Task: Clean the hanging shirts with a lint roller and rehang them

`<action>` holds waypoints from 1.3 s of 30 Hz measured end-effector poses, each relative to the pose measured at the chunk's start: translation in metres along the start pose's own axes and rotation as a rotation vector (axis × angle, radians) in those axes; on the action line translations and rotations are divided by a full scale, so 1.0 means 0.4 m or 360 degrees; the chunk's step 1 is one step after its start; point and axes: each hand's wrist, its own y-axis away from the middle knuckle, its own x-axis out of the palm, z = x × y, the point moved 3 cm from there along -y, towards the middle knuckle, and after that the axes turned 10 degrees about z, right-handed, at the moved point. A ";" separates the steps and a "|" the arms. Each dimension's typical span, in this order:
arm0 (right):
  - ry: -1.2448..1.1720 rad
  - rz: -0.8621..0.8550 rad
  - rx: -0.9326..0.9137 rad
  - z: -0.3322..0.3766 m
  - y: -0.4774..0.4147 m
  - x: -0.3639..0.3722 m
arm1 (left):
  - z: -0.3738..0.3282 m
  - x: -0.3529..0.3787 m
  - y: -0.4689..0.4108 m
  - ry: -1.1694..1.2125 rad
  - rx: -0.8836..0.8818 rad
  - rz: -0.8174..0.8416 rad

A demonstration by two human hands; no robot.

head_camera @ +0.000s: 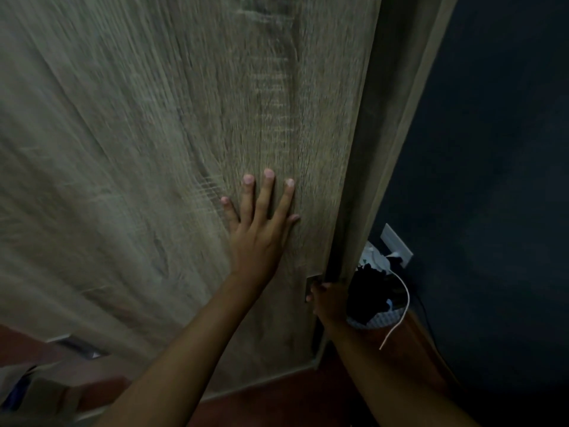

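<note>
A tall wardrobe door of pale wood grain fills most of the view, blurred by motion. My left hand lies flat against the door panel with fingers spread. My right hand is curled around the door's right edge, beside a small metal handle plate. A narrow dark gap shows between the door edge and the wardrobe frame. No shirts, hangers or lint roller are visible.
A dark blue wall stands on the right with a white socket plate and a white cable. A basket of dark clothes sits below it. Red-brown floor lies underneath; boxes at lower left.
</note>
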 end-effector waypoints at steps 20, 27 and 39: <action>0.0572 -0.0009 0.0055 0.037 -0.004 -0.079 | -0.087 0.012 -0.027 0.0020 -0.0007 0.0079; 0.0656 0.0000 0.0221 0.050 -0.010 -0.090 | -0.100 0.005 -0.032 0.0035 0.0028 0.0126; 0.1066 0.0261 -0.0196 0.285 0.132 -0.337 | -0.252 -0.097 -0.092 0.0640 0.0366 0.0382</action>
